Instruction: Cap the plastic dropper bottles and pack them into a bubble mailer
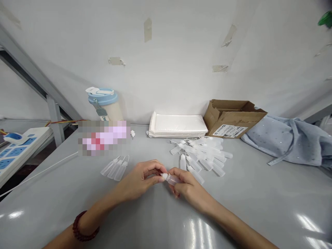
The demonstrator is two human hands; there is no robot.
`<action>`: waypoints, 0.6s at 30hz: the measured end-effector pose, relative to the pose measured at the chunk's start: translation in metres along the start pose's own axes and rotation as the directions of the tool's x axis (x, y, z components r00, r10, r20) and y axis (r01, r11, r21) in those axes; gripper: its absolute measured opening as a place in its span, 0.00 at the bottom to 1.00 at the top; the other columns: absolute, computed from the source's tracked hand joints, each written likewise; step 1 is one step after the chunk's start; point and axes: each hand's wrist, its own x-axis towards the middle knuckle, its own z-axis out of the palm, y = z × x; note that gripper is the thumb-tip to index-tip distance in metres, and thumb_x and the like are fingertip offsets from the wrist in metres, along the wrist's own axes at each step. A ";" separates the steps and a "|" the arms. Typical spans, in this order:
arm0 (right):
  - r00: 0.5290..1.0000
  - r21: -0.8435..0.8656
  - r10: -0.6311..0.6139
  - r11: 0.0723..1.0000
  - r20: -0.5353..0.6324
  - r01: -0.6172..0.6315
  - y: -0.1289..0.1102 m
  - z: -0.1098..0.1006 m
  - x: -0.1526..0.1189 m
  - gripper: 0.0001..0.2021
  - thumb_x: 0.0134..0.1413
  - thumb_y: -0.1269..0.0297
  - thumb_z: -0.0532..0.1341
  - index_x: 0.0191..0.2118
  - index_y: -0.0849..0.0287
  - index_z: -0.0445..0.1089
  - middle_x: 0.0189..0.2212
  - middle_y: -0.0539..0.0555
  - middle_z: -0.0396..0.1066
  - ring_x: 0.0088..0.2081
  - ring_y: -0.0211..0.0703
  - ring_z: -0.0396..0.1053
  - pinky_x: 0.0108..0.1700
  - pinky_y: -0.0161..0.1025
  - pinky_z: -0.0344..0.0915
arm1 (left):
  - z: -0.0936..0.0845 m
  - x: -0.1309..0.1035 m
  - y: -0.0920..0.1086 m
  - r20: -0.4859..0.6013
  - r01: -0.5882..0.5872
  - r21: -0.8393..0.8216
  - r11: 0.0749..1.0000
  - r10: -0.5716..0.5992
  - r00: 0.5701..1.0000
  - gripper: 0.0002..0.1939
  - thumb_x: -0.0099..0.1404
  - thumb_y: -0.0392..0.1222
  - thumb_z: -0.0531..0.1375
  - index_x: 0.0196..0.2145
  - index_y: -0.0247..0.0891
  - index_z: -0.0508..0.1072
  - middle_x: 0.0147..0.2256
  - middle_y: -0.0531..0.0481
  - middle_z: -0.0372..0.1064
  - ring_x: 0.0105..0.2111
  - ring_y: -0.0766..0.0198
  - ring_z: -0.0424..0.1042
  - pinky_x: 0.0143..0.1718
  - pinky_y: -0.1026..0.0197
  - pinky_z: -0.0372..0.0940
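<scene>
Near the middle of the grey table, both hands meet at one small translucent plastic squeeze bottle (173,179). My right hand (185,181) is closed around its body. The fingertips of my left hand (149,174) pinch the white cap (165,176) at the bottle's left end. Behind my right hand lies a loose heap of similar bottles (202,154) with white caps and thin tips. To the left of my left hand, several more bottles (114,169) lie side by side in a small row, their thin tubes pointing away from me.
At the back stand a stack of white trays or envelopes (178,125), an open cardboard box (233,119) and a blue-lidded cup (103,102). Grey-blue cloth (287,138) lies right. A power strip (20,152) and white cable (46,169) are left. Small white pieces (133,133) lie near the wall.
</scene>
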 end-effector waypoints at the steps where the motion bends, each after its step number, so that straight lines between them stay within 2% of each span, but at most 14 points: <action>1: 1.000 -0.027 -0.008 1.000 -0.015 0.008 0.000 0.000 0.000 0.11 0.41 0.81 0.47 0.29 0.58 0.58 0.19 0.45 0.57 0.22 0.34 0.58 0.24 0.29 0.56 | 0.001 0.000 0.000 -0.006 0.000 0.015 1.000 0.000 1.000 0.05 0.61 0.38 0.57 0.36 0.40 0.72 0.37 0.50 0.69 0.38 0.62 0.69 0.41 0.63 0.64; 5: 0.992 -0.187 -0.082 0.980 -0.099 0.063 0.003 0.005 -0.003 0.12 0.46 0.79 0.48 0.35 0.58 0.61 0.23 0.47 0.59 0.25 0.38 0.58 0.28 0.33 0.57 | 0.004 0.000 -0.001 -0.041 0.035 0.090 0.995 -0.032 0.999 0.07 0.62 0.43 0.57 0.35 0.40 0.72 0.33 0.51 0.71 0.34 0.63 0.70 0.35 0.65 0.64; 8: 0.982 -0.292 -0.140 0.952 -0.129 0.098 0.009 0.008 -0.003 0.15 0.45 0.79 0.50 0.41 0.60 0.61 0.31 0.55 0.64 0.32 0.45 0.60 0.35 0.41 0.58 | 0.007 0.000 -0.002 -0.064 0.095 0.116 0.989 -0.088 0.994 0.09 0.63 0.46 0.56 0.33 0.40 0.72 0.26 0.54 0.69 0.29 0.64 0.69 0.31 0.66 0.63; 10: 0.979 -0.321 -0.154 0.941 -0.132 0.105 0.012 0.008 -0.002 0.16 0.43 0.78 0.50 0.41 0.62 0.61 0.34 0.58 0.65 0.35 0.48 0.61 0.39 0.44 0.57 | 0.010 0.001 -0.003 -0.064 0.134 0.090 0.987 -0.128 0.990 0.10 0.63 0.46 0.55 0.32 0.40 0.72 0.23 0.55 0.68 0.27 0.65 0.69 0.31 0.66 0.63; 13: 0.984 -0.293 -0.131 0.952 -0.120 0.091 0.011 0.006 -0.001 0.15 0.43 0.78 0.50 0.39 0.60 0.61 0.30 0.54 0.65 0.30 0.44 0.61 0.34 0.40 0.57 | 0.012 0.001 -0.003 -0.054 0.152 0.049 0.987 -0.149 0.987 0.10 0.63 0.46 0.55 0.32 0.39 0.72 0.23 0.54 0.69 0.26 0.65 0.69 0.31 0.65 0.65; 15: 0.990 -0.234 -0.086 0.970 -0.112 0.058 0.009 0.003 -0.001 0.13 0.44 0.78 0.49 0.36 0.58 0.60 0.24 0.49 0.62 0.25 0.40 0.58 0.28 0.35 0.55 | 0.012 0.001 -0.003 -0.066 0.104 0.053 0.993 -0.100 0.993 0.08 0.62 0.44 0.56 0.34 0.39 0.72 0.27 0.52 0.71 0.29 0.64 0.71 0.34 0.64 0.66; 18: 0.997 -0.122 -0.007 0.992 -0.072 -0.002 0.004 0.001 0.002 0.10 0.41 0.79 0.47 0.28 0.57 0.58 0.18 0.46 0.57 0.20 0.35 0.54 0.22 0.31 0.52 | 0.012 0.001 -0.003 -0.083 -0.064 0.162 0.985 0.079 0.993 0.07 0.62 0.38 0.56 0.36 0.40 0.74 0.35 0.49 0.71 0.35 0.63 0.71 0.39 0.63 0.65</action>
